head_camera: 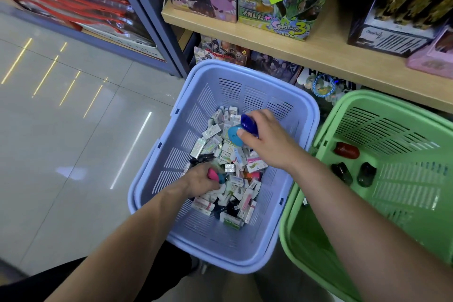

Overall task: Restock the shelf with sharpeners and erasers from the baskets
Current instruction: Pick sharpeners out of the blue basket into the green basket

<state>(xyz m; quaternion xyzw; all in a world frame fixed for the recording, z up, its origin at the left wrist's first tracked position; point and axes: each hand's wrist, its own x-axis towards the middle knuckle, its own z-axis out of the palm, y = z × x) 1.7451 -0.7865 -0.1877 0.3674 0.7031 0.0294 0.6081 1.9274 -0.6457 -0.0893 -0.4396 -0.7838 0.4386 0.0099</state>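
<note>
Risk, right grip: I judged the two rounded sharpeners held together likely to slide against each other; one could pop free on the lift and drop back into the pile or onto the floor.
Risk, left grip: the hand was low among loose boxes, so I thought pulling up could drag an eraser over the rim.
Risk, sorting: both baskets stood side by side, and a hurried reach might have put stock in the wrong one.
Right hand point(267, 140): curled, pinching a dark blue sharpener point(248, 124) and a light blue sharpener point(234, 135) at its fingertips, above the far part of the blue basket point(147, 179).
Left hand point(201, 180): closed round a pink sharpener point(212, 174) with a teal piece point(221, 178) beside it; I could not tell whether the teal piece was in the grip.
Erasers point(230, 152): small boxed ones heaped on the blue basket's floor, between and under both hands, touching the left.
Green basket point(404, 191): just right of the blue one, holding a red sharpener point(346, 150) and two dark sharpeners point(342, 171), well apart from either hand.
Shelf point(294, 49): wooden, above and behind the baskets, beyond the right hand.
</note>
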